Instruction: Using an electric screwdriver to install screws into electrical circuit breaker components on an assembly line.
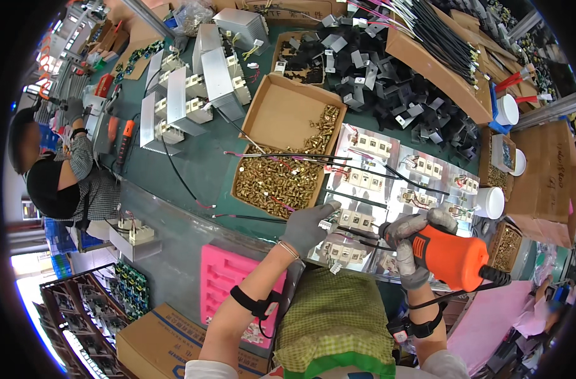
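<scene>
My right hand (414,246), in a grey glove, is wrapped round an orange electric screwdriver (455,256). Its dark tip points left toward a white terminal block (356,220) on a shiny metal plate. My left hand (305,226), also gloved, reaches over the left edge of that plate. Its fingers are drawn together beside the block and a small white connector (326,224); what they grip is hidden. Behind the left hand stands a cardboard box (288,104) of brass screws (278,183). More terminal blocks (425,167) sit on neighbouring plates. Thin black wires (363,199) run across them.
Black plastic parts (376,82) are heaped behind the plates. Finned aluminium heat sinks (221,82) stand at the far left of the green bench (206,161). White tubs (490,203) line the right side. Below the bench edge lies a pink foam tray (224,271). Another person (60,164) works at left.
</scene>
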Tool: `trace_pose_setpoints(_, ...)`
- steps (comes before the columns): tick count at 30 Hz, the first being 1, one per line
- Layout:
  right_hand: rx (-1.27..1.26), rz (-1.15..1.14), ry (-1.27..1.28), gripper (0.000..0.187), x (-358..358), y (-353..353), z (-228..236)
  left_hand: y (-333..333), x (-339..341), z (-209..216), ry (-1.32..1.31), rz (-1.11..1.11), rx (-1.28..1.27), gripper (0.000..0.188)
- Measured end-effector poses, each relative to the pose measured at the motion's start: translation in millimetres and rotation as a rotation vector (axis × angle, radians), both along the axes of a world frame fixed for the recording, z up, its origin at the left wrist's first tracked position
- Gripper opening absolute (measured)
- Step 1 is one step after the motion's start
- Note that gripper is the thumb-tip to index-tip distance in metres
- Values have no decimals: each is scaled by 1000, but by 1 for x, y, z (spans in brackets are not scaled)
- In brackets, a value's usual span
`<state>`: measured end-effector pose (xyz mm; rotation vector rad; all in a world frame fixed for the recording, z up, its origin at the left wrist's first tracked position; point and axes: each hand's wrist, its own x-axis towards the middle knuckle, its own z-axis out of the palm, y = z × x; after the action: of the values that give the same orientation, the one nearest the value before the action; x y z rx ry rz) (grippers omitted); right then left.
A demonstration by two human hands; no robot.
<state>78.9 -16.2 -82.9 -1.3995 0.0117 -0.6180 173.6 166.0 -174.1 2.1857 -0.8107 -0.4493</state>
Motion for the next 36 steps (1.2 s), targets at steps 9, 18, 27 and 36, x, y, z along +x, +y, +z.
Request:
trace_pose_setpoints(9,60,-214,-140,44,9,9,56,41,-18,17,1519,563,-1011,36)
trace_pose_setpoints(18,278,-49,-136,35,-10,39,88,48,-48,53,1579,419,-1089,27)
trace_pose_setpoints(27,372,71,-113,34,-10,52,89,39,-57,64,1729,385,-1096,27)
trace_pose_setpoints(36,238,74,-180,30,-19,38,78,30,-57,67,1696,416,-1031,31)
